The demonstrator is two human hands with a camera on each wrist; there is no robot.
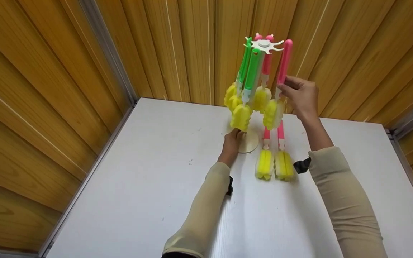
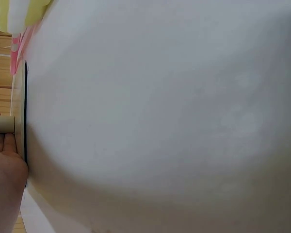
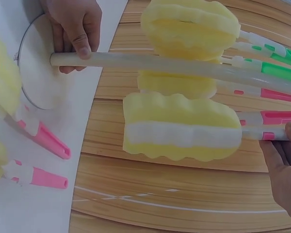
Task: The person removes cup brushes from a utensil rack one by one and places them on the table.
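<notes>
A pale stand with a round base (image 1: 251, 141) and a hooked white top (image 1: 264, 43) bears several sponge bottle brushes, sponge ends down. Green-handled brushes (image 1: 252, 70) hang at its left and front, with a pink-handled brush (image 1: 266, 66) behind. My left hand (image 1: 230, 146) grips the pole (image 3: 136, 60) just above the base, fingers round it. At the right of the stand my right hand (image 1: 302, 96) pinches a pink-handled bottle brush (image 1: 285, 61) near the handle's lower end. Its handle top is beside a hook; whether it hangs there I cannot tell.
Two more pink-handled brushes (image 1: 265, 165) lie side by side on the white table (image 1: 138, 179), right of the base, sponges toward me. A wood-patterned wall (image 1: 192, 50) rises behind the table's far edge. Metal rails (image 1: 91, 172) run along the sides.
</notes>
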